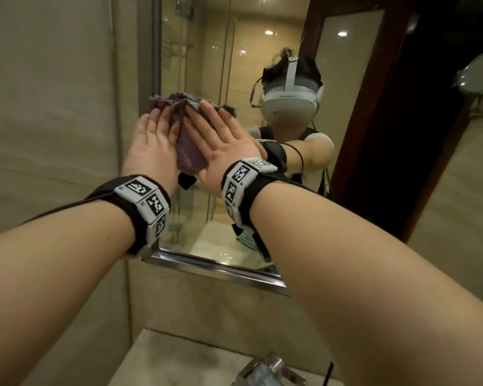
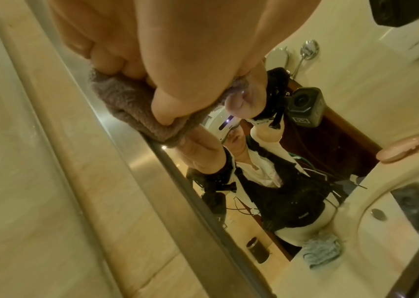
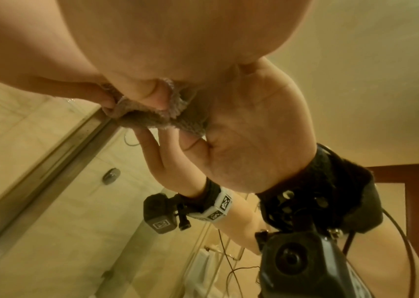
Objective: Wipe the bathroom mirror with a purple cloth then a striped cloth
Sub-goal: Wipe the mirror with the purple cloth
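The purple cloth (image 1: 188, 151) lies flat against the mirror (image 1: 234, 65), close to its left metal frame. My left hand (image 1: 154, 135) and right hand (image 1: 221, 135) press on it side by side with straight fingers, palms toward the glass. In the left wrist view the left hand (image 2: 152, 60) pushes the fuzzy cloth (image 2: 126, 104) right at the frame. From the right wrist, the right hand (image 3: 177, 50) covers the cloth (image 3: 147, 117). A pale teal cloth (image 2: 321, 252), apparently the striped one, shows only as a reflection, lying on the counter by the sink (image 1: 247, 240).
A beige tiled wall (image 1: 53, 107) borders the mirror on the left. The mirror's bottom metal edge (image 1: 207, 264) runs above the counter (image 1: 179, 363) and a chrome faucet (image 1: 265, 369). A round wall mirror (image 1: 477, 76) sticks out at the far right.
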Demonstrator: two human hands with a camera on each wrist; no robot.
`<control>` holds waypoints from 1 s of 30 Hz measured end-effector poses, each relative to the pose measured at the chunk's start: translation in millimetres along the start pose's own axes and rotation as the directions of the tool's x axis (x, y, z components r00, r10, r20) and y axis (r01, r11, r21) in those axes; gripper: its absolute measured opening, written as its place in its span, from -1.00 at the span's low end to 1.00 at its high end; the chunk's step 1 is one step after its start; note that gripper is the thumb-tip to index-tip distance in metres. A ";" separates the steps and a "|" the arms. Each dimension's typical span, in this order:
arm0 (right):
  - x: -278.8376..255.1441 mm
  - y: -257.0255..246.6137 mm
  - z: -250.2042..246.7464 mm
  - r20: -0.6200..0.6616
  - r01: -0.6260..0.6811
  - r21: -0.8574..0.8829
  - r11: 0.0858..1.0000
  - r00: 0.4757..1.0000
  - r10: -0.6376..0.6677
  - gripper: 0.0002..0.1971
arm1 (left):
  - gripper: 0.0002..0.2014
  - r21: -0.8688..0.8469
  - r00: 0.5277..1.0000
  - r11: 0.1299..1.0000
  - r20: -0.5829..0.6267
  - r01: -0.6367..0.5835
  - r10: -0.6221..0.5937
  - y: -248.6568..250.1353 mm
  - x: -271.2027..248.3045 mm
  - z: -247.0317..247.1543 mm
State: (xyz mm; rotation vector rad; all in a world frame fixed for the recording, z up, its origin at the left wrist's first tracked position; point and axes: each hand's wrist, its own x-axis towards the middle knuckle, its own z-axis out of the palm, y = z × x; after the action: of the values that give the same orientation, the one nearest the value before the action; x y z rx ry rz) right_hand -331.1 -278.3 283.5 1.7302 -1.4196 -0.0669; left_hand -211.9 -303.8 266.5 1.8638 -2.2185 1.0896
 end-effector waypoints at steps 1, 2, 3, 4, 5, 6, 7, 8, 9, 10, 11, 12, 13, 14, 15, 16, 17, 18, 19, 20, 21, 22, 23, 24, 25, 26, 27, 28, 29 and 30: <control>0.9 -2.4 0.3 -0.009 -0.005 0.012 1.000 1.000 0.005 -0.21 | -0.39 0.002 1.000 1.000 -0.006 -0.002 0.002 -0.4 0.1 1.2; 1.0 -4.3 -0.2 -0.017 -0.007 0.024 1.000 1.000 0.007 -0.20 | -0.39 -0.001 1.000 1.000 -0.010 -0.001 0.001 -0.4 0.2 2.2; 0.7 -6.1 -0.2 -0.025 -0.004 0.037 0.999 1.000 0.005 -0.20 | -0.39 -0.008 1.000 1.000 -0.013 0.003 -0.003 0.0 0.5 2.7; -0.3 -8.0 -0.7 -0.036 -0.004 0.058 0.998 0.999 0.006 -0.21 | -0.38 -0.018 1.000 1.000 -0.017 0.006 -0.006 0.4 0.6 3.2; -1.4 -9.6 -1.0 -0.050 -0.009 0.084 0.996 0.999 0.013 -0.23 | -0.36 -0.026 1.000 1.000 -0.021 0.009 -0.010 0.9 0.7 3.9; -1.7 -10.7 -1.0 -0.066 -0.019 0.111 0.994 0.998 0.026 -0.25 | -0.34 -0.029 1.000 1.000 -0.024 0.010 -0.011 1.1 1.1 5.0; -1.3 -11.4 0.1 -0.080 -0.028 0.132 0.991 0.996 0.038 -0.28 | -0.34 -0.028 1.000 1.000 -0.029 0.008 -0.009 0.7 0.9 5.9; -1.0 -11.9 1.5 -0.089 -0.033 0.137 0.990 0.995 0.046 -0.32 | -0.36 -0.028 0.999 1.000 -0.036 0.002 -0.003 -0.1 0.3 6.4; -0.8 -12.5 3.2 -0.096 -0.037 0.130 0.991 0.994 0.050 -0.35 | -0.37 -0.025 0.999 1.000 -0.043 -0.007 0.006 -0.8 -0.2 7.1; -0.4 -12.8 5.5 -0.105 -0.039 0.115 0.993 0.993 0.051 -0.37 | -0.39 -0.019 0.999 1.000 -0.048 -0.017 0.016 -2.0 -0.7 7.6; -0.3 -13.2 7.6 -0.114 -0.039 0.102 0.994 0.992 0.050 -0.38 | -0.40 -0.012 0.998 1.000 -0.050 -0.028 0.028 -3.5 -1.2 8.2; -0.7 -13.2 9.2 -0.123 -0.041 0.093 0.995 0.991 0.052 -0.39 | -0.40 -0.003 0.998 0.999 -0.051 -0.039 0.039 -5.0 -1.6 8.3; -1.0 -12.2 11.0 -0.134 -0.041 0.082 0.996 0.990 0.052 -0.39 | -0.40 0.006 0.998 0.999 -0.051 -0.046 0.047 -6.6 -1.6 8.2; -1.5 -10.7 11.8 -0.144 -0.040 0.067 0.997 0.988 0.049 -0.39 | -0.40 0.013 0.997 0.999 -0.048 -0.051 0.051 -8.4 -2.2 8.0; -2.0 -9.4 12.2 -0.147 -0.035 0.048 0.998 0.988 0.042 -0.39 | -0.40 0.012 0.997 0.998 -0.049 -0.055 0.055 -9.3 -2.9 8.4; -3.0 -7.2 12.3 -0.144 -0.028 0.026 0.999 0.989 0.031 -0.39 | -0.41 0.006 0.997 0.998 -0.057 -0.061 0.061 -8.9 -2.5 8.3; -4.3 -4.3 12.3 -0.141 -0.017 0.009 1.000 0.990 0.018 -0.39 | -0.41 -0.003 0.996 0.998 -0.063 -0.066 0.066 -7.7 -2.4 7.4; -5.5 -1.1 12.1 -0.143 -0.007 0.002 1.000 0.990 0.007 -0.40 | -0.42 -0.012 0.996 0.997 -0.063 -0.070 0.069 -6.9 -2.9 5.5; -6.8 2.7 12.6 -0.151 -0.001 0.003 1.000 0.989 0.002 -0.40 | -0.42 -0.021 0.996 0.997 -0.056 -0.073 0.072 -5.9 -3.9 2.4; -9.2 7.0 13.1 -0.157 -0.003 0.004 1.000 0.988 0.004 -0.40 | -0.42 -0.027 0.996 0.997 -0.048 -0.077 0.076 -3.9 -5.2 -1.6; -12.7 12.1 13.9 -0.163 -0.010 0.005 1.000 0.987 0.010 -0.40 | -0.42 -0.031 0.996 0.996 -0.046 -0.084 0.082 -0.9 -6.0 -6.3; -16.7 17.5 14.5 -0.167 -0.016 0.006 1.000 0.986 0.017 -0.39 | -0.42 -0.037 0.995 0.995 -0.052 -0.091 0.089 3.2 -6.4 -10.7; -21.1 23.7 15.3 -0.169 -0.022 0.003 1.000 0.985 0.023 -0.39 | -0.42 -0.044 0.993 0.994 -0.065 -0.098 0.095 7.8 -6.3 -15.3; -25.6 30.1 16.3 -0.169 -0.028 -0.002 1.000 0.985 0.027 -0.39 | -0.42 -0.048 0.992 0.993 -0.076 -0.106 0.102 12.7 -6.2 -20.3; -30.4 36.4 17.9 -0.168 -0.033 -0.003 0.999 0.985 0.032 -0.38 | -0.42 -0.051 0.991 0.992 -0.084 -0.113 0.108 17.4 -6.8 -25.5; -35.5 42.5 18.7 -0.166 -0.040 -0.001 0.999 0.985 0.039 -0.38 | -0.41 -0.056 0.989 0.991 -0.092 -0.122 0.116 21.8 -7.3 -30.7; -40.9 48.3 19.3 -0.167 -0.047 0.002 0.999 0.985 0.047 -0.37 | -0.40 -0.062 0.987 0.989 -0.101 -0.132 0.125 26.2 -8.2 -36.0; -45.9 53.9 20.2 -0.167 -0.054 0.003 0.999 0.985 0.054 -0.37 | -0.39 -0.070 0.985 0.987 -0.112 -0.142 0.133 30.3 -9.0 -41.1; -51.1 59.7 20.8 -0.162 -0.066 0.005 0.998 0.985 0.066 -0.37 | -0.39 -0.078 0.982 0.985 -0.126 -0.153 0.142 34.4 -9.6 -46.3; -56.2 65.6 20.9 -0.165 -0.081 0.003 0.997 0.983 0.081 -0.36 | -0.39 -0.085 0.978 0.983 -0.142 -0.164 0.151 38.6 -10.0 -51.3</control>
State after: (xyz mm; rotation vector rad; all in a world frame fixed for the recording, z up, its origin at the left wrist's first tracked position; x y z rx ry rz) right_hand -412.4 -242.4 286.5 1.6332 -1.3642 0.1155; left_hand -263.1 -267.0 282.0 1.5517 -2.3277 1.0750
